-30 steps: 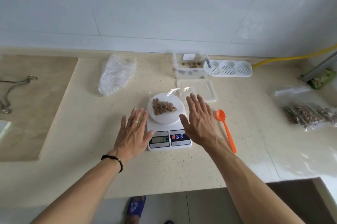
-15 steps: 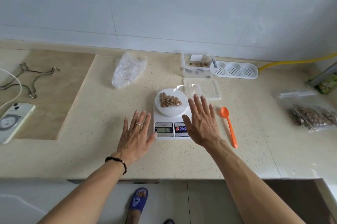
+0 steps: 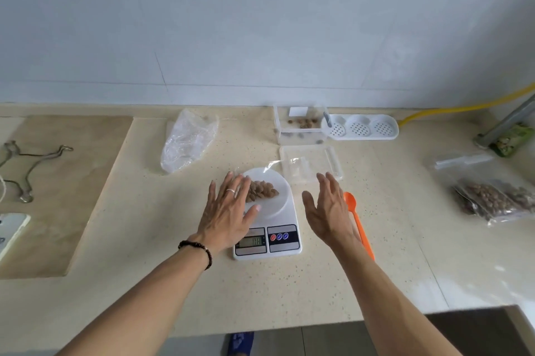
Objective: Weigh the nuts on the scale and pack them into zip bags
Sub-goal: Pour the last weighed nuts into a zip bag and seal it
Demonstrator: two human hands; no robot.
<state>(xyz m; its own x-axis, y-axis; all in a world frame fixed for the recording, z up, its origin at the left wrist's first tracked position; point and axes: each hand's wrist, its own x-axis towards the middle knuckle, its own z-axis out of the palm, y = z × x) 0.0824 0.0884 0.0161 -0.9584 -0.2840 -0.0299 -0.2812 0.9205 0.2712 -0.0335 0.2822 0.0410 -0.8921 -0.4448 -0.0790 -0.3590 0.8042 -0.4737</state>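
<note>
A white digital scale stands mid-counter with a small pile of brown nuts on its round pan. My left hand, fingers straight, lies over the pan's left side, its fingertips at the nuts. My right hand hovers flat and empty just right of the scale, above an orange spoon. A clear box with a few nuts stands behind, its lid lying flat in front. Filled zip bags of nuts lie at the right.
A crumpled clear plastic bag lies at the back left. A white perforated tray sits beside the nut box. A yellow hose runs along the wall. Metal hooks and a phone lie at the left.
My left hand has moved right and forward onto the scale pan beside the nuts. My right hand has shifted right, off the scale, over the orange spoon.
</note>
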